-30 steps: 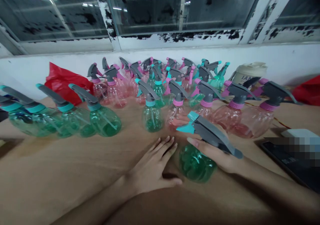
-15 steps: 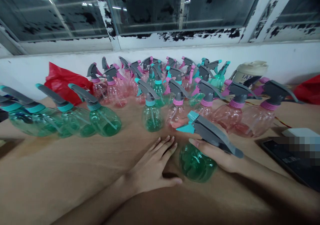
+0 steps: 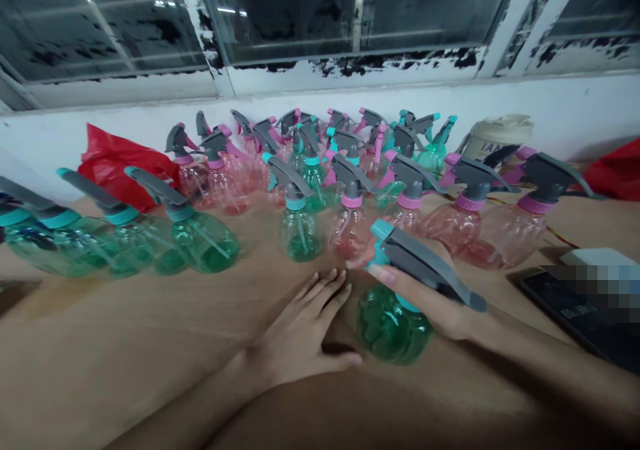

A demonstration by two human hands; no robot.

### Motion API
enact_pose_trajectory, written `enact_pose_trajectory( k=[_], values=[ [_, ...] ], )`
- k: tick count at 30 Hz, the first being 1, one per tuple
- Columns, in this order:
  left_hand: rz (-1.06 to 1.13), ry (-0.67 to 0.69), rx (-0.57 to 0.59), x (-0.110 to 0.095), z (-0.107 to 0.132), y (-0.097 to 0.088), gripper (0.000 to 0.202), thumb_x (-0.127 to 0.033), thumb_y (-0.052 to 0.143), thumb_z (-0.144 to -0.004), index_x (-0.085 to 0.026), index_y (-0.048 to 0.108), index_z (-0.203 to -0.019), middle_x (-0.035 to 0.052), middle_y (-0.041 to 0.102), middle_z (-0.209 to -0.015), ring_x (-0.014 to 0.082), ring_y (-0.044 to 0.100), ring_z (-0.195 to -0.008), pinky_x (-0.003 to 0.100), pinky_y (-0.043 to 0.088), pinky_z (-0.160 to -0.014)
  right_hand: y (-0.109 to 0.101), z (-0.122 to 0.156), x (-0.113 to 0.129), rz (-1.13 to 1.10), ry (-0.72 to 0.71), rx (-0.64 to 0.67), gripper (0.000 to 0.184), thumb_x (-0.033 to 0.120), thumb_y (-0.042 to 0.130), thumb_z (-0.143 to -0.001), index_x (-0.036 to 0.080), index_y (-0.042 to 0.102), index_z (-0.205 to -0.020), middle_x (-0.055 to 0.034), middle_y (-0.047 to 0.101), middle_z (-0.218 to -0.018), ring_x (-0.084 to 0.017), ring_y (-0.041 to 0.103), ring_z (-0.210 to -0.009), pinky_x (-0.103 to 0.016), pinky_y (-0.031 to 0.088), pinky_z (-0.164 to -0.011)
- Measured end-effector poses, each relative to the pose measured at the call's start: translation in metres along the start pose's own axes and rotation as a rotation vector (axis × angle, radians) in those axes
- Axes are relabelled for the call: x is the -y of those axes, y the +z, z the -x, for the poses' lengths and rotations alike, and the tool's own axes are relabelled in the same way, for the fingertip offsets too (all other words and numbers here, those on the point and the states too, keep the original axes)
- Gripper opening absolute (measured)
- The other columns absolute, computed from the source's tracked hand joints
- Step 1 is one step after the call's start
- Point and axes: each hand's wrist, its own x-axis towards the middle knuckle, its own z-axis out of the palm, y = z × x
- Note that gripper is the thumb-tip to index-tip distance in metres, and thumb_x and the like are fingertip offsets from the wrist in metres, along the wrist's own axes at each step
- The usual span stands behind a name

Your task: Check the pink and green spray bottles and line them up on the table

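Observation:
My right hand [image 3: 425, 300] is closed round the neck of a green spray bottle [image 3: 393, 327] with a grey and teal trigger head [image 3: 423, 263]; the fingers wrap under the trigger. The bottle stands on the brown table [image 3: 125, 350]. My left hand [image 3: 300, 333] lies flat on the table just left of the bottle, fingers stretched out and holding nothing, thumb near the bottle's base.
Several green [image 3: 203, 237] and pink [image 3: 505, 233] spray bottles stand in rows behind, up to the white wall. A red bag [image 3: 117, 163] lies at the back left, a white tub [image 3: 495, 137] at the back right. A dark tablet [image 3: 585, 317] lies at the right.
My right fingers have closed in on the teal trigger, which now sits pulled back under the head. The view has shifted slightly; my left hand has stayed flat.

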Motion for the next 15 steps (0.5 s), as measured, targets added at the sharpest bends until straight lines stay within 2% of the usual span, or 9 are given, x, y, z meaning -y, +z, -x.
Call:
enact_pose_trajectory(
  k=[4, 8, 12, 15],
  values=[
    [0.007, -0.014, -0.003, -0.0016, -0.0012, -0.0020, 0.090, -0.069, 0.051, -0.081, -0.010, 0.029, -0.145, 0.0151, 0.026, -0.152, 0.0289, 0.019, -0.141, 0.046, 0.018, -0.115, 0.0013, 0.0013, -0.0036, -0.051, 0.019, -0.020, 0.030, 0.037, 0.064, -0.082, 0.026, 0.063, -0.110, -0.0027, 0.069, -0.097, -0.020, 0.066, -0.085, -0.034, 0.053, -0.078],
    [0.003, -0.011, 0.006, -0.0021, -0.0015, -0.0033, 0.091, -0.069, 0.050, -0.081, -0.008, 0.027, -0.145, 0.0164, 0.025, -0.152, 0.0294, 0.018, -0.141, 0.047, 0.017, -0.115, 0.0018, 0.0025, -0.0062, 0.012, 0.005, -0.019, 0.037, 0.040, 0.063, -0.082, 0.026, 0.061, -0.116, -0.0011, 0.066, -0.080, -0.019, 0.064, -0.075, -0.033, 0.053, -0.074],
    [-0.007, -0.010, -0.001, -0.0016, -0.0006, -0.0020, 0.090, -0.069, 0.051, -0.081, -0.009, 0.030, -0.144, 0.0156, 0.026, -0.152, 0.0291, 0.019, -0.141, 0.046, 0.016, -0.116, 0.0018, 0.0022, -0.0066, 0.024, -0.007, -0.014, 0.037, 0.037, 0.062, -0.083, 0.027, 0.060, -0.119, -0.0012, 0.065, -0.084, -0.019, 0.063, -0.077, -0.034, 0.052, -0.079],
    [0.002, -0.011, -0.008, -0.0015, -0.0003, -0.0017, 0.090, -0.069, 0.052, -0.080, -0.010, 0.029, -0.145, 0.0152, 0.027, -0.152, 0.0291, 0.019, -0.141, 0.046, 0.017, -0.116, 0.0019, 0.0025, -0.0063, 0.032, -0.010, -0.007, 0.039, 0.038, 0.061, -0.083, 0.027, 0.059, -0.121, -0.0012, 0.065, -0.084, -0.019, 0.063, -0.076, -0.033, 0.052, -0.075]
  ],
)
